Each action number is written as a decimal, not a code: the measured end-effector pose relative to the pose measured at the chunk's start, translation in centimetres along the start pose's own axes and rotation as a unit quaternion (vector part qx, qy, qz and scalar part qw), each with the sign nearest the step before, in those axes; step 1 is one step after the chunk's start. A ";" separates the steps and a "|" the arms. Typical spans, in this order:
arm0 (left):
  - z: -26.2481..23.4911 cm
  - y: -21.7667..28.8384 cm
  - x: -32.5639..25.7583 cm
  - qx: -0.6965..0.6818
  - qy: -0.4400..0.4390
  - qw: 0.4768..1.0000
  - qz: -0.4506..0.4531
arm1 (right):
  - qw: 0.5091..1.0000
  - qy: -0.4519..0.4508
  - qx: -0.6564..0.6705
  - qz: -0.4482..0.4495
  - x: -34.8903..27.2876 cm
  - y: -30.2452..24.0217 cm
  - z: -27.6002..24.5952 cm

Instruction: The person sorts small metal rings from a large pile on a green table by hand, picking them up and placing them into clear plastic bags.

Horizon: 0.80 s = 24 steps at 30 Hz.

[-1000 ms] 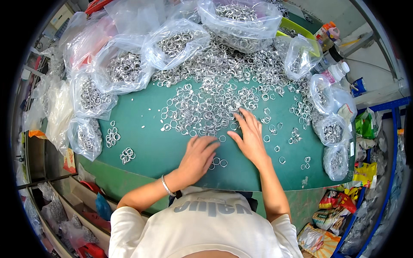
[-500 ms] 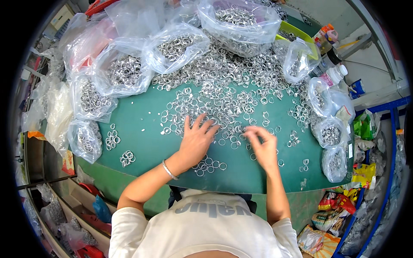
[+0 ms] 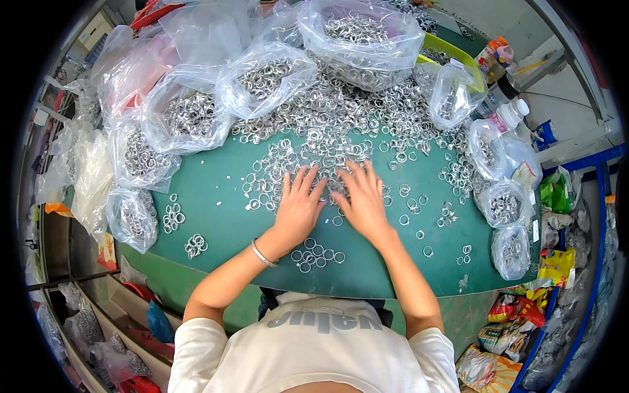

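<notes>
A wide heap of silver rings (image 3: 308, 111) spreads over the green tabletop (image 3: 203, 216), thinning toward me. My left hand (image 3: 298, 206) lies with fingers spread on the near edge of the heap, a silver bangle (image 3: 262, 253) round its wrist. Beside it my right hand (image 3: 363, 200) also has its fingers apart, their tips among the rings. Neither hand shows anything gripped. Just below my left hand sits a small cluster of rings (image 3: 318, 254) near the table's front edge. Two small groups of rings (image 3: 173, 215) lie to the left, and several scattered rings lie to the right.
Clear plastic bags of rings (image 3: 190, 114) line the left and far sides. More bags (image 3: 510, 252) stand along the right edge. Bottles (image 3: 510, 114) and a yellow-green bin (image 3: 465, 62) are at the far right. Cardboard boxes (image 3: 124, 295) sit lower left; colourful packets (image 3: 501, 334) lower right.
My right hand has moved left and away from me, next to my left hand, and its fingers have gone from a pinch to spread. My left hand has barely moved.
</notes>
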<state>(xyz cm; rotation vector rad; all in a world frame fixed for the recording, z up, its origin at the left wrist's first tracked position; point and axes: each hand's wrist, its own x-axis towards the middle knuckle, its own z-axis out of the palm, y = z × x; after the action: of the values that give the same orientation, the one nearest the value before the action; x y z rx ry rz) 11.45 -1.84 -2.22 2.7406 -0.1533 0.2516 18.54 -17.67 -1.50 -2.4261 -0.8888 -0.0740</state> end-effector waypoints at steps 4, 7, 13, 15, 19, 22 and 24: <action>-0.3 -0.5 -0.2 -0.044 0.009 0.999 0.019 | 0.993 -0.071 -0.018 -0.094 -2.9 -1.1 -2.1; -0.6 -0.8 0.1 -0.104 0.014 0.994 0.020 | 0.987 -0.130 0.005 -0.094 -4.3 -1.4 -3.6; -1.5 -1.0 1.6 -0.165 0.066 0.984 -0.008 | 0.991 -0.093 -0.006 -0.099 -6.2 -0.2 -4.4; -1.9 -1.3 2.1 -0.146 0.084 0.985 -0.019 | 0.998 -0.017 0.001 -0.059 -6.0 0.3 -4.4; -1.9 -0.9 3.7 -0.093 0.072 0.993 0.027 | 0.994 0.076 0.030 0.072 -4.4 1.8 -4.1; -0.5 1.2 4.9 -0.099 0.034 0.991 0.088 | 0.993 0.110 -0.010 0.037 -1.3 1.7 -3.3; 0.2 1.7 5.2 -0.080 0.011 0.991 0.110 | 0.994 0.095 -0.046 0.013 -0.4 2.1 -2.5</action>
<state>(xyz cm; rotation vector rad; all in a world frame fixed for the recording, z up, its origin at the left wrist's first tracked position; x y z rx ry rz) 16.35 -3.90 -0.77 2.5596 -0.4520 0.3157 19.90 -20.50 -0.51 -2.4642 -0.7823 -0.3376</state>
